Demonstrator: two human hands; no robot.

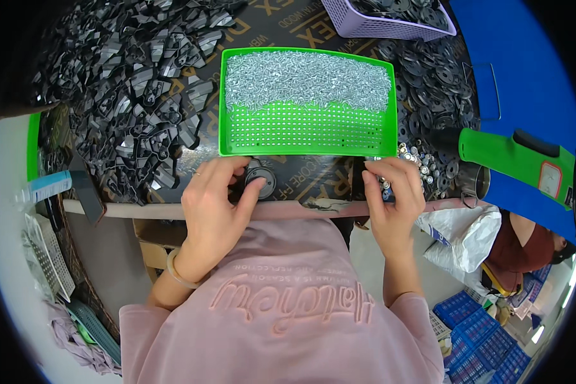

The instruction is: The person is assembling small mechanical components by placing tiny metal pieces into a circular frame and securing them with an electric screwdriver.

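A black round disc-shaped part [262,191] lies at the near edge of the table. My left hand [214,201] grips it, the thumb on its face and the fingers curled at its far left side. Further right, my right hand [397,195] is closed, its thumb and index fingertips almost together; anything between them is too small to make out. Small shiny metal rollers [411,153] lie beside and partly under that hand. Just beyond both hands stands a green perforated tray [307,151], its far half filled with small silver pins or screws [307,80].
Black angular plastic parts [141,115] cover the table's left side. Black discs [432,73] are heaped at the right, below a lilac basket [390,27]. A green-bodied power tool [515,157] and a metal cup [473,179] are at the right. Another person [525,243] sits beyond.
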